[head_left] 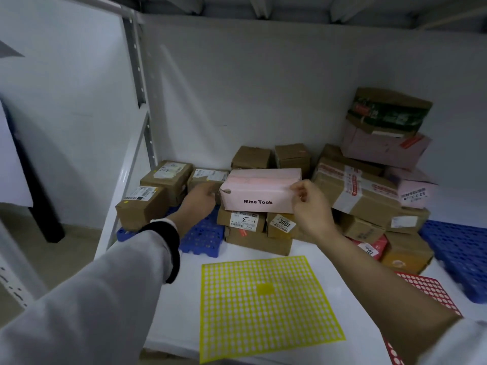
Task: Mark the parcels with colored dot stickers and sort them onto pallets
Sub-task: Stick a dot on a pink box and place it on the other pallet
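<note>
A pink box [259,189] printed "Mine Took" rests on top of brown parcels at the centre. My left hand [199,202] holds its left end, fingers hidden behind the box corner. My right hand [309,204] is at its right end, thumb and fingers curled against the front edge. A yellow dot sticker sheet [266,304] lies flat on the white shelf in front of me. A red dot sticker sheet [432,291] lies to its right, partly under my right forearm. A blue pallet [203,238] on the left carries several small brown parcels [142,206].
A heap of brown and pink parcels [369,191] is stacked at the right against the white back wall. Another blue pallet [458,248] shows at the far right. A white shelving upright [139,83] stands at the left.
</note>
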